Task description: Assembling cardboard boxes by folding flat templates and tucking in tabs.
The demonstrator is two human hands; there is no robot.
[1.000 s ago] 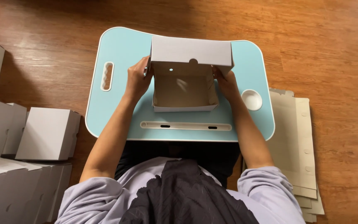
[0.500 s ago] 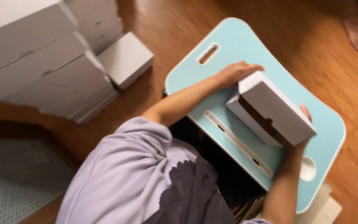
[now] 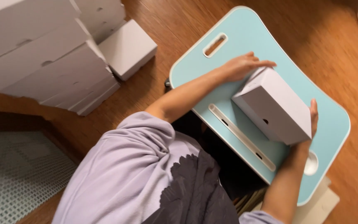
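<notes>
My left hand [image 3: 243, 66] and right hand [image 3: 310, 124] clamp a closed white cardboard box [image 3: 272, 107] over the blue lap desk [image 3: 195, 66]; loose pressure could let it slip.

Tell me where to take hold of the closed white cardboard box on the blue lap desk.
Grip the closed white cardboard box by its two opposite end faces, coming in from both sides, probably as the left hand and right hand do now. Its flat walls suit palm pressure, and it sits tilted on the light blue lap desk.
</notes>
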